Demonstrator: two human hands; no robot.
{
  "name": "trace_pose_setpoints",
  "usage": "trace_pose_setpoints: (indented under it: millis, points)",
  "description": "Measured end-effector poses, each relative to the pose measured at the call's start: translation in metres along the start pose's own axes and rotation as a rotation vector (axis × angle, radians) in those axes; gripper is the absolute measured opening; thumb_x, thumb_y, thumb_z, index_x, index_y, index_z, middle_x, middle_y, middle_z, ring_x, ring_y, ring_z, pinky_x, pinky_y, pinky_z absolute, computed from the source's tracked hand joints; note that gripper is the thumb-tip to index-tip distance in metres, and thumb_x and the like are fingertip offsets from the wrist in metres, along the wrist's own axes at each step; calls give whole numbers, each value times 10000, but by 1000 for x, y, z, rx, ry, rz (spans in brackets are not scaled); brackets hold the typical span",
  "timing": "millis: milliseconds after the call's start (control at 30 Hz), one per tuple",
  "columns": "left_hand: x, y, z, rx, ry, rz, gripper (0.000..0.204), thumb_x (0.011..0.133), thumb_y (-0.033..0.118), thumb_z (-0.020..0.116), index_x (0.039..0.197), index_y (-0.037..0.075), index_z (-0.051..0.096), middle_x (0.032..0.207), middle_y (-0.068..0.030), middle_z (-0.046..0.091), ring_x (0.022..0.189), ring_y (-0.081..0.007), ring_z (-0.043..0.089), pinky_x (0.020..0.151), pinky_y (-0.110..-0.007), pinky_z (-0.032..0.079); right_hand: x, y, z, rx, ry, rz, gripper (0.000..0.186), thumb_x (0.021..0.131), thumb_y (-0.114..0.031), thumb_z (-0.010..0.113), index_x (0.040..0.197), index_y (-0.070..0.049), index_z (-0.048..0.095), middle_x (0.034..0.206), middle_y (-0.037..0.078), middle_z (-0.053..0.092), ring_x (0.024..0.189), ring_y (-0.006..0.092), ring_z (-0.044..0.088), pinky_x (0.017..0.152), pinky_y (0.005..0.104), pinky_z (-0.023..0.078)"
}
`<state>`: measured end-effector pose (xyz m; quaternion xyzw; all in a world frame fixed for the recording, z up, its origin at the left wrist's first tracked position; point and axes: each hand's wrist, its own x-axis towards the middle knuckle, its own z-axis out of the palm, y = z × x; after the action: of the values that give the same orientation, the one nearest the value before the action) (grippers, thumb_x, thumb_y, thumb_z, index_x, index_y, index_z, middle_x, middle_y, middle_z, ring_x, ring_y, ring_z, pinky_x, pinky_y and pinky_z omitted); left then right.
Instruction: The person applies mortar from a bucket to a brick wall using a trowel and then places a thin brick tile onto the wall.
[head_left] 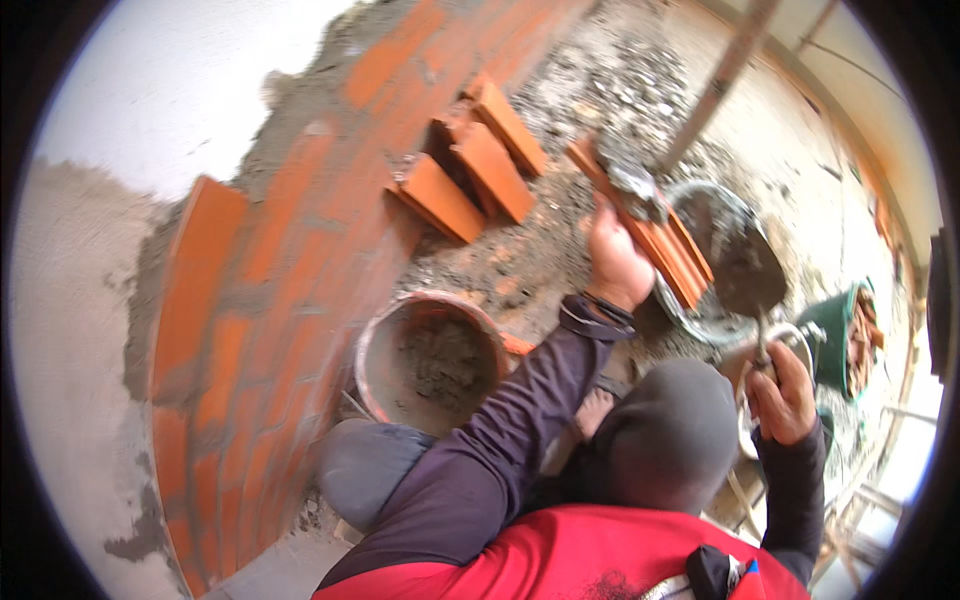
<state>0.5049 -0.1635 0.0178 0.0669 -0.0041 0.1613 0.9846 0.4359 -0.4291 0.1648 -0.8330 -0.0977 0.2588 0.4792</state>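
My left hand [617, 255] is wrapped round a ribbed orange clay brick [672, 250], held tilted in front of me. A lump of wet grey mortar [632, 180] sits on the brick's far end. In my right hand [784, 398] is the handle of a trowel [745, 275], its broad blade smeared with mortar and pointing away from me. The blade lies over a mortar-coated bucket [700, 205], part of which the brick hides. Left of my left forearm stands another bucket [375, 355] with grey mortar in it.
A partly laid brick wall [285, 270] with mortar joints runs along the left. Several loose bricks [490, 165] stand beside it. Rubble [625, 70] covers the ground ahead, and a pole [720, 85] slants up there. A green bucket of brick pieces [830, 335] is at the right.
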Motion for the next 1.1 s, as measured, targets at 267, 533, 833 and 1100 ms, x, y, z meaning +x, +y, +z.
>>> trace_pose_setpoints:
  millis: [267,533,833,1100]
  points:
    - [-9,11,42,-46,149,-56,519,1049,508,316,1377,154,505,1320,-42,571,1226,-280,511,1095,-498,355,7,-14,20,-644,104,-276,469,831,-65,682,1270,33,550,1063,252,651,995,421,623,893,437,488]
    - [-11,9,32,-46,-21,13,530,1058,509,295,1432,158,428,1370,-36,521,1244,-261,495,1097,-484,367,-4,3,35,-719,248,-484,464,818,-41,697,1237,91,549,1117,295,632,1035,438,616,908,447,492]
    - [-11,7,38,-82,5,23,530,1063,511,280,1435,163,425,1377,-31,520,1258,-262,492,1118,-482,353,-16,-9,41,-667,252,-454,445,815,-25,689,1211,130,557,1063,315,636,974,463,635,865,431,514]
    - [-15,5,53,-91,71,-34,511,1064,499,261,1385,167,479,1338,-44,557,1235,-284,524,1103,-504,372,-20,-19,42,-638,219,-451,459,797,-20,696,1201,141,548,1028,298,639,939,457,636,835,441,511]
